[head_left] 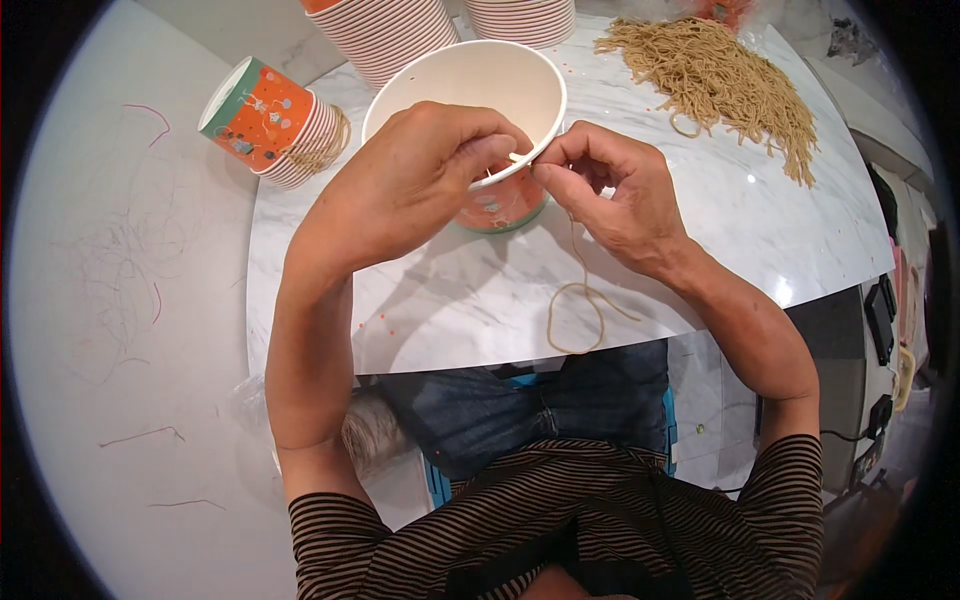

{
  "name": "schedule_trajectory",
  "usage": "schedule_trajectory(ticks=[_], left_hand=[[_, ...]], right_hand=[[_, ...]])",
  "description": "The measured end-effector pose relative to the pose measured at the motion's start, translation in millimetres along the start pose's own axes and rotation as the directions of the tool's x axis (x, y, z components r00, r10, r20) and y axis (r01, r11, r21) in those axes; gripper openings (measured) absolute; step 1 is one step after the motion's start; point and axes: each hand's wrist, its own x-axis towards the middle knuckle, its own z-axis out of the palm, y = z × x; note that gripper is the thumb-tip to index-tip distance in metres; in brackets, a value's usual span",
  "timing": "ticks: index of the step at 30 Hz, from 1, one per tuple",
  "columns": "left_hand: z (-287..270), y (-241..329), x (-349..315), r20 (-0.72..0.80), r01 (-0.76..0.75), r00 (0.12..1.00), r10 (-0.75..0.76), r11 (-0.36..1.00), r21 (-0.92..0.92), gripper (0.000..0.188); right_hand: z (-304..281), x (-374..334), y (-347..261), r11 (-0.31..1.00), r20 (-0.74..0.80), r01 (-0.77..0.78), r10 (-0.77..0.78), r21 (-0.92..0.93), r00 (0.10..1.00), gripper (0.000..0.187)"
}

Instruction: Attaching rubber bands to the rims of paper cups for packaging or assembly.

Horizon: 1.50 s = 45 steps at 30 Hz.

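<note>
A large paper bucket [470,80], white inside with an orange and green printed outside, stands tilted toward me on the table. My left hand [415,185] reaches over its near rim, with thumb and fingers pinched together just inside the wall. By those fingertips a small pale stub [518,158] shows; whether they grip it is hidden. At the outer right side of the rim, my right hand [625,195] pinches a thin tan cord [578,287] between thumb and forefinger. The cord's loose length hangs down and curls into a loop on the tabletop.
Stacked buckets [385,40] stand at the back, with another stack [520,20] beside them. A stack on its side [270,115] lies at the left, with cords on it. A heap of tan cords [715,85] lies at the back right of the marble-patterned table [780,235].
</note>
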Motion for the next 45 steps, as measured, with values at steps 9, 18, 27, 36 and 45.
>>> schedule_trajectory(ticks=[9, 18, 27, 36, 45], left_hand=[[-3, -1, 3, 0.074, 0.064, 0.995, -0.067, 0.997, 0.037, 0.026], [2, -3, 1, 0.026, 0.078, 0.996, -0.08, 0.995, 0.058, 0.028], [1, -5, -1, -0.027, 0.088, 0.995, -0.092, 0.99, -0.109, 0.022], [-4, -2, 0, 0.068, 0.028, 0.997, -0.024, 0.998, -0.059, 0.023], [-4, 6, 4, 0.068, 0.172, 0.983, -0.169, 0.984, -0.039, 0.019]], right_hand=[[1, -1, 1, 1.0, -0.004, -0.009, 0.009, 0.017, 1.0, 0.008], [0, -2, -3, 0.999, 0.037, -0.035, 0.035, -0.003, 0.999, 0.007], [-1, -1, -3, 0.997, 0.056, -0.081, 0.081, -0.002, 0.995, 0.009], [0, -2, -4, 0.997, 0.049, -0.072, 0.071, 0.013, 0.996, 0.01], [0, -2, -7, 0.997, 0.055, -0.069, 0.067, 0.03, 0.996, 0.01]])
